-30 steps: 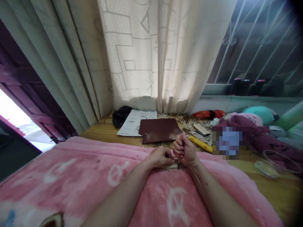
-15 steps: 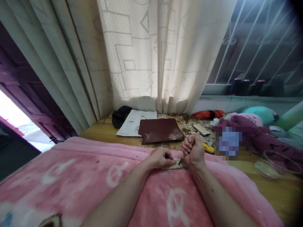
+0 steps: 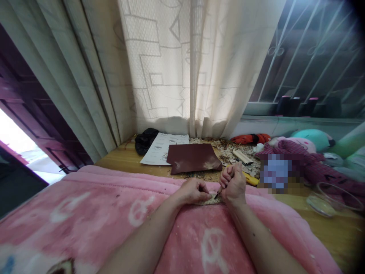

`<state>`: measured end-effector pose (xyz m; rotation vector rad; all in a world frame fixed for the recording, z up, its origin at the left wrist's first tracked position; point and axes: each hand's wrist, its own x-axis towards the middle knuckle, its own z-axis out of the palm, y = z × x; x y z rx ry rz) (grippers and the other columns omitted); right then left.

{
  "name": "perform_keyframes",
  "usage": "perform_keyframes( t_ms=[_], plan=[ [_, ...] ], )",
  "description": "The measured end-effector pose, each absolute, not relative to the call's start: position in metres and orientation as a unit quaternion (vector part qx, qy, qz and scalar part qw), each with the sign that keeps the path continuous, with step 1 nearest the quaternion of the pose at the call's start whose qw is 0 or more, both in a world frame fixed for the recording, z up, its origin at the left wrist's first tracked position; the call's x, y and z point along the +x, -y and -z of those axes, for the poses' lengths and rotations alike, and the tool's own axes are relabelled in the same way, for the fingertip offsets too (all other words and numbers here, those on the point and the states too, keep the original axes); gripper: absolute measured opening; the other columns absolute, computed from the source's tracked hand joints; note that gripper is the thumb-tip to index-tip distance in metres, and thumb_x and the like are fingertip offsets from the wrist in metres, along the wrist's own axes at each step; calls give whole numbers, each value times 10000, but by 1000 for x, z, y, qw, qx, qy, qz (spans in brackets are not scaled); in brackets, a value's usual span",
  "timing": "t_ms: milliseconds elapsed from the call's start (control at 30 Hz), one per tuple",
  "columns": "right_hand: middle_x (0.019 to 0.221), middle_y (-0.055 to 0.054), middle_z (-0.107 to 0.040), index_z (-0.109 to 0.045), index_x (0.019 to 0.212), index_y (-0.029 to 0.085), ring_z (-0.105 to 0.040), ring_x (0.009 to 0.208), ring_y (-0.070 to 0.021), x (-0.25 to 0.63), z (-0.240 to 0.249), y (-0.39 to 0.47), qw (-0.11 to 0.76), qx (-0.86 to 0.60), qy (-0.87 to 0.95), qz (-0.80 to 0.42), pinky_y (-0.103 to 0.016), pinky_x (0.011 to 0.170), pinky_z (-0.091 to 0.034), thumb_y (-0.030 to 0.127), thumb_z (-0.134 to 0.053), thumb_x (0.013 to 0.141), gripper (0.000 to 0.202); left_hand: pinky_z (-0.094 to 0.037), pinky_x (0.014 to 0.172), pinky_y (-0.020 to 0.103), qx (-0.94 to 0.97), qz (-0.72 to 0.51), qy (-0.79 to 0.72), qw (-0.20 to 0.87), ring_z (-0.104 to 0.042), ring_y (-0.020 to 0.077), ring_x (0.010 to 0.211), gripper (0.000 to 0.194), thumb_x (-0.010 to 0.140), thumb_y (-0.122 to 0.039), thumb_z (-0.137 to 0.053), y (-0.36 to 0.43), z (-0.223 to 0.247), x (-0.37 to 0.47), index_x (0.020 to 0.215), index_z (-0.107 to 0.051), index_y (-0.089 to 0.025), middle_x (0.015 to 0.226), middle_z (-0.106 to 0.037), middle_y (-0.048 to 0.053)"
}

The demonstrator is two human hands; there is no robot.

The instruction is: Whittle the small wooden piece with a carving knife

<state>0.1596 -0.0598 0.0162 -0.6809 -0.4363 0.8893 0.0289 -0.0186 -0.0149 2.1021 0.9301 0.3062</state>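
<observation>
The grip of the right hand [image 3: 233, 184] was curled in a tight fist around a thin tool [image 3: 217, 195], whose dark, narrow point came out below the fingers and was slanted down to a pale strip [image 3: 210, 201]. The grip of the left hand [image 3: 195, 191] pinched the left end of this strip, with the thumb straight and the other fingers bent. Both bare forearms reached forward and came near each other at the wrists. The strip was flat, with a speckled and rough-looking surface, and it lay on a pink blanket [image 3: 114, 224] of soft plush with whitish figures.

Beyond the blanket, the wooden desk [image 3: 134, 164] carried a smooth, dark brown sheet [image 3: 194, 156], a little shiny at its near edge, which partly covered a printed white paper [image 3: 159, 146]. A crumpled black bag [image 3: 145, 140] was beside the paper. To the right were loose, flaky shavings [image 3: 225, 144], a yellow tool [image 3: 251, 179] partly behind the right hand, and a round, transparent bowl [image 3: 319, 205].
</observation>
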Motion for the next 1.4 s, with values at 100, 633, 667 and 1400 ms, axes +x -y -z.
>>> perform_keyframes(
  t_ms=[100,633,667,1400],
  plan=[
    [389,88,-250,-356,565,186,-171,296,-44,158,-17,60,826,-330,207,-407,-151,255,-140,537,-426,766,411,-285,472,175,826,-117,-376,404,-412,81,528,326,622,-433,-573,19,15,29,703,-644,-125,591,-548,-13],
    [396,88,-257,-352,571,188,-178,302,-44,155,-18,61,820,-362,218,-386,-164,272,-125,554,-408,766,418,-278,466,182,827,-113,-374,405,-395,79,511,361,624,-466,-561,18,15,29,701,-645,-123,568,-533,-13],
    [399,86,-260,-355,572,189,-186,305,-46,154,-17,60,820,-370,220,-377,-168,276,-130,550,-406,769,415,-279,467,183,826,-114,-374,405,-396,80,511,366,622,-471,-563,18,16,29,701,-644,-123,567,-533,-12],
    [530,32,-345,-374,602,204,-328,470,-111,133,2,70,701,-464,513,-177,-272,485,-250,371,-318,869,320,-335,542,170,838,-142,-350,393,-508,107,620,189,643,-273,-561,15,22,29,748,-662,-152,678,-623,-19]
  ],
)
